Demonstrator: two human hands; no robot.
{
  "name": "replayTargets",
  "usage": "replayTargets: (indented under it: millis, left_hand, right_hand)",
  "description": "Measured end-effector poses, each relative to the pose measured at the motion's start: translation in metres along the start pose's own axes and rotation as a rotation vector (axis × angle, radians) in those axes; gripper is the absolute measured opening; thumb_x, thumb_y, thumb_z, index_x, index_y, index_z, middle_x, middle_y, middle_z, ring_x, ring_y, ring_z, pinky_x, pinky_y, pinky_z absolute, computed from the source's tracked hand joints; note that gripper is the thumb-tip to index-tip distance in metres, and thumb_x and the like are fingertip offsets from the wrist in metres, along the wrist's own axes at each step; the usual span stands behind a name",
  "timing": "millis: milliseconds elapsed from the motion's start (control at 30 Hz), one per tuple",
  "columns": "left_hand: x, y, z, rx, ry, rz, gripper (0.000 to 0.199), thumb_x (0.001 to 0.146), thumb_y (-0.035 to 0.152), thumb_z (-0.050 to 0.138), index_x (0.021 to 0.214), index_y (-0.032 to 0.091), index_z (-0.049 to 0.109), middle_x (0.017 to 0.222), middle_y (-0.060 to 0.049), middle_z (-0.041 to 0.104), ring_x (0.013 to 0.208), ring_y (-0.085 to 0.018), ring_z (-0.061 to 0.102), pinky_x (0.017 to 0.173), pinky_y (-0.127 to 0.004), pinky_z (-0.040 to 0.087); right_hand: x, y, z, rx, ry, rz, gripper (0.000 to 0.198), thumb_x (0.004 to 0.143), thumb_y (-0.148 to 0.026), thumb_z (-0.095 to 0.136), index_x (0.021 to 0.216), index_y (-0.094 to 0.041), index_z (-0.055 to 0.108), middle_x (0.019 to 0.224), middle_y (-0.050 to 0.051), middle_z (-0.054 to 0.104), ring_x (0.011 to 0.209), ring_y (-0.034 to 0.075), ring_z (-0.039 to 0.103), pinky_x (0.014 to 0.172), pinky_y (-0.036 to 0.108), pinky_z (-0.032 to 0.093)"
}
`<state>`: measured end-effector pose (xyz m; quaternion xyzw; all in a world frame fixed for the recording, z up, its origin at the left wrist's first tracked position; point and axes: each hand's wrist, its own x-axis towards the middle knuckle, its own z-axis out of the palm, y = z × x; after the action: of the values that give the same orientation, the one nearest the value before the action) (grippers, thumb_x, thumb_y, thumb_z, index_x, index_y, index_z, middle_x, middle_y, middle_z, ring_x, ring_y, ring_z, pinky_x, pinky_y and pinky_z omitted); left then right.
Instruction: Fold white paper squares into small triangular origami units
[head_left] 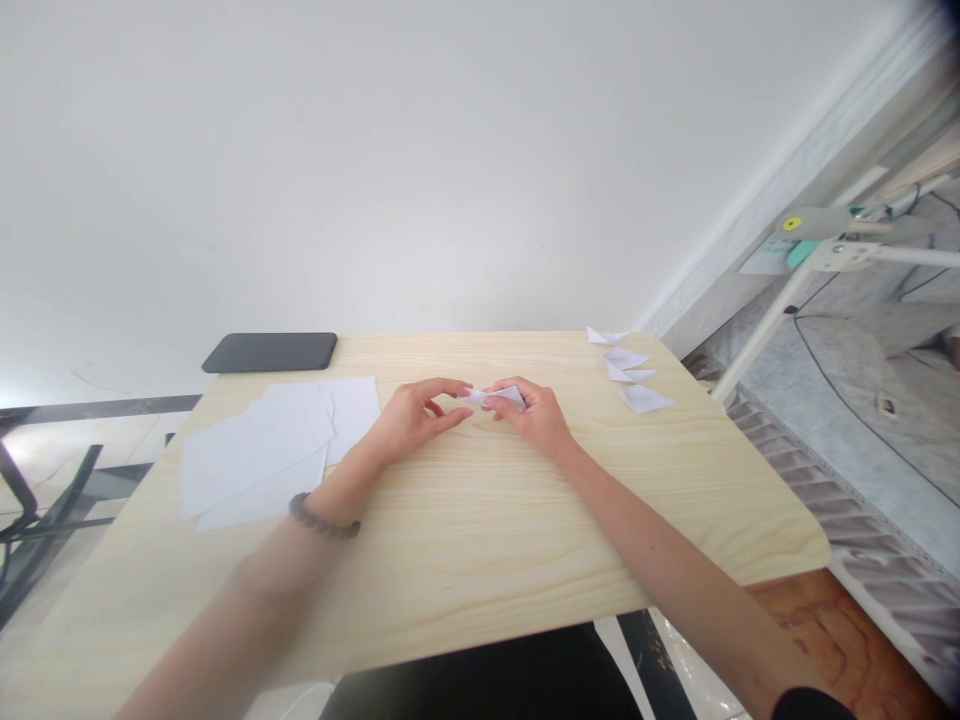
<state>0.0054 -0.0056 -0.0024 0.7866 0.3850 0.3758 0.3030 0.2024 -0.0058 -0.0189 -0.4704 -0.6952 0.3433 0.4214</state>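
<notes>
Over the middle of the table, my right hand pinches a small folded piece of white paper between thumb and fingers. The paper narrows to a point on its left. Around that point is my left hand, thumb and index finger apart; whether a fingertip touches the paper is hard to tell. A dark beaded bracelet circles the left wrist. Several small folded white papers stand in a column at the table's right side. Left of my left hand lie overlapping white paper sheets.
A black phone lies at the back left corner of the light wooden table. The white wall rises directly behind. To the right stands a white metal frame; dark metal legs show at the left.
</notes>
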Motion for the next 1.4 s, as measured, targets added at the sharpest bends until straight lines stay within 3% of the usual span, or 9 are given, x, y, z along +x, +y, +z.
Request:
replayTargets:
  millis: [167, 400, 500, 600, 733, 1000, 1267, 1400]
  left_hand:
    - [0.0006, -0.0054, 0.0005, 0.052, 0.027, 0.039, 0.024, 0.080, 0.036, 0.050, 0.086, 0.018, 0.064, 0.104, -0.006, 0.062, 0.086, -0.016, 0.059, 0.065, -0.024, 0.050]
    - [-0.0001, -0.0004, -0.0020, -0.106, -0.062, -0.103, 0.027, 0.081, 0.037, 0.046, 0.087, 0.016, 0.062, 0.107, -0.007, 0.060, 0.089, -0.018, 0.057, 0.068, -0.026, 0.047]
    - [-0.0009, -0.0022, -0.0019, -0.195, -0.110, -0.136, 0.028, 0.083, 0.036, 0.043, 0.090, 0.015, 0.059, 0.100, -0.009, 0.062, 0.086, -0.017, 0.058, 0.068, -0.027, 0.046]
    - [-0.0006, -0.0050, -0.0004, -0.222, -0.068, -0.164, 0.026, 0.083, 0.036, 0.044, 0.092, 0.015, 0.055, 0.093, -0.008, 0.063, 0.082, -0.017, 0.059, 0.065, -0.027, 0.047]
    - [0.0005, -0.0038, 0.0007, -0.122, -0.013, -0.123, 0.022, 0.081, 0.035, 0.047, 0.089, 0.016, 0.055, 0.096, -0.006, 0.062, 0.083, -0.016, 0.058, 0.067, -0.026, 0.047]
    - [-0.0031, 0.0003, 0.0013, 0.124, -0.061, 0.048, 0.024, 0.082, 0.028, 0.042, 0.098, 0.018, 0.056, 0.109, -0.006, 0.059, 0.084, -0.015, 0.059, 0.071, -0.026, 0.048]
    - [-0.0002, -0.0060, 0.0011, 0.097, -0.021, 0.024, 0.024, 0.080, 0.036, 0.047, 0.083, 0.018, 0.063, 0.104, -0.006, 0.063, 0.079, -0.015, 0.061, 0.068, -0.025, 0.048]
    - [0.0009, -0.0060, 0.0015, 0.054, -0.013, -0.060, 0.024, 0.078, 0.036, 0.050, 0.081, 0.017, 0.065, 0.087, -0.004, 0.067, 0.074, -0.016, 0.061, 0.068, -0.026, 0.049]
  right_hand:
    - [-0.0006, -0.0011, 0.0011, -0.112, 0.018, -0.095, 0.021, 0.074, -0.038, 0.056, 0.084, -0.020, 0.062, 0.071, 0.000, 0.065, 0.059, 0.011, 0.059, 0.055, 0.020, 0.042]
    - [-0.0022, -0.0049, 0.0012, -0.120, -0.008, -0.208, 0.018, 0.077, -0.032, 0.053, 0.087, -0.021, 0.063, 0.088, 0.001, 0.067, 0.080, 0.014, 0.061, 0.065, 0.021, 0.047]
    - [-0.0029, -0.0052, 0.0010, -0.110, -0.017, -0.227, 0.017, 0.077, -0.032, 0.053, 0.087, -0.022, 0.063, 0.088, 0.000, 0.067, 0.081, 0.014, 0.061, 0.066, 0.021, 0.048]
    - [-0.0030, -0.0051, 0.0006, -0.110, -0.022, -0.223, 0.018, 0.077, -0.032, 0.053, 0.087, -0.022, 0.064, 0.087, 0.001, 0.067, 0.079, 0.014, 0.062, 0.065, 0.021, 0.049]
    - [-0.0026, -0.0052, 0.0002, -0.123, -0.024, -0.203, 0.018, 0.077, -0.033, 0.053, 0.086, -0.021, 0.064, 0.087, 0.001, 0.067, 0.077, 0.014, 0.062, 0.064, 0.021, 0.049]
    - [-0.0021, -0.0055, 0.0014, -0.112, -0.001, -0.142, 0.021, 0.077, -0.035, 0.052, 0.089, -0.020, 0.062, 0.086, 0.002, 0.067, 0.074, 0.014, 0.063, 0.064, 0.022, 0.048]
    - [-0.0030, -0.0070, 0.0025, -0.118, -0.055, -0.214, 0.017, 0.078, -0.031, 0.052, 0.088, -0.024, 0.064, 0.094, 0.000, 0.066, 0.088, 0.015, 0.061, 0.066, 0.022, 0.050]
    - [-0.0037, -0.0061, 0.0035, -0.146, -0.053, -0.225, 0.018, 0.080, -0.030, 0.050, 0.090, -0.024, 0.064, 0.094, 0.000, 0.066, 0.086, 0.015, 0.061, 0.066, 0.023, 0.051]
